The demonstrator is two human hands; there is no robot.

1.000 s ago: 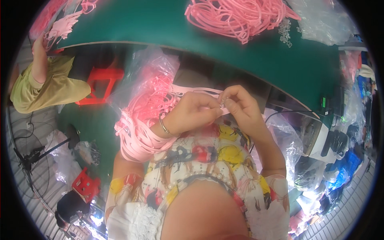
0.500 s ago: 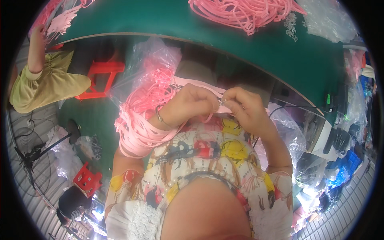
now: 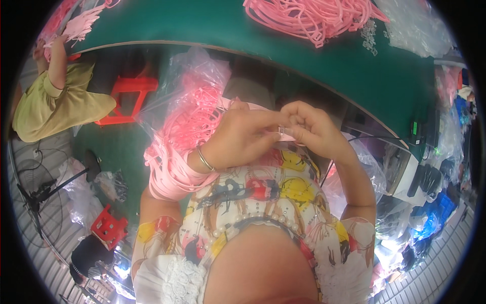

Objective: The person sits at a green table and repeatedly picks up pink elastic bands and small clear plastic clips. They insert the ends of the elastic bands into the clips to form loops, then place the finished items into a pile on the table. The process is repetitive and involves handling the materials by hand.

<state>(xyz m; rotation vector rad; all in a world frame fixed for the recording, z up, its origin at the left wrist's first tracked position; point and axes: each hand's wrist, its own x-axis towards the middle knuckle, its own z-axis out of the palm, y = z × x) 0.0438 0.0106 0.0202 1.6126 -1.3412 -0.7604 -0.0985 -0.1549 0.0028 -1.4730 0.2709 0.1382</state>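
My left hand [image 3: 240,133] and my right hand [image 3: 315,133] meet in front of my lap, fingertips pinched together. Between them is a small clear plastic clip [image 3: 282,130], against the pale pink strap [image 3: 260,106] that runs behind my fingers. Exactly which fingers press on the clip and which on the strap is hard to make out. A thick bundle of pink straps [image 3: 174,175] hangs looped over my left forearm, below a metal bangle [image 3: 204,158]. More thin pink straps [image 3: 195,119] spill from a clear plastic bag [image 3: 195,71] beside my left hand.
Ahead curves a green table [image 3: 202,25] bearing a heap of pink straps [image 3: 314,17], small clear clips [image 3: 369,38] and plastic bags [image 3: 417,25]. A co-worker in a yellow-green top [image 3: 55,109] handles pink pieces at left, near a red stool [image 3: 132,96]. A fan [image 3: 35,197] stands behind.
My left hand has turned over toward the right and its fingers now cross closer to the right hand's. My right fingers have curled in more. The co-worker's arm has shifted right.
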